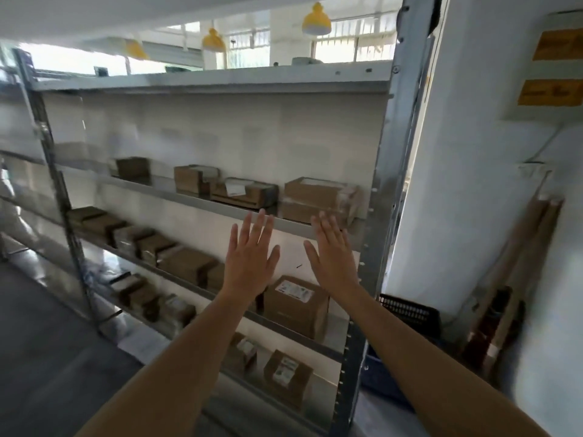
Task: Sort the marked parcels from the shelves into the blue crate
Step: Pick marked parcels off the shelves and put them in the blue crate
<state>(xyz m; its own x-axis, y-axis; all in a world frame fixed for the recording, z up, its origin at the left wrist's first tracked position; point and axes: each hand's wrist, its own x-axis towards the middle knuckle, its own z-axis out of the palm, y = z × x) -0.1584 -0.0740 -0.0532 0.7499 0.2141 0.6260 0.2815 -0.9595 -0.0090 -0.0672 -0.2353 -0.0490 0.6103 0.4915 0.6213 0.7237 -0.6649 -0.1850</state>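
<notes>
Fingers [252, 228] of left hand [249, 263] straight, spread, pointing up; holding nothing. Fingers [328, 228] of right hand [334, 263] straight, closer together, tilted slightly left; holding nothing. Both hands raised side by side with a gap between, backs to camera, in front of metal shelves [202, 80]; contact with anything not discernible. Forearms bare, reaching in from lower edge.

Just above fingertips, on upper stocked shelf: taped cardboard parcel [318, 200] at right end, low open-topped box with white slip [243, 192] left of it, more boxes further left. Below hands, next shelf down: brown parcel with white label [296, 305], partly hidden behind left wrist. Row of small boxes [142, 239] running off left on same shelf, blurred. Lower shelf: small labelled parcel [287, 372]. Markings on parcels too blurred to read.

Blue crate [378, 370] on floor, right of shelf upright, partly behind right forearm; dark slotted basket [410, 312] just above and behind it. Cardboard tubes [520, 263] leaning on white wall at far right. Yellow lamps [316, 18] overhead, beyond top shelf.
</notes>
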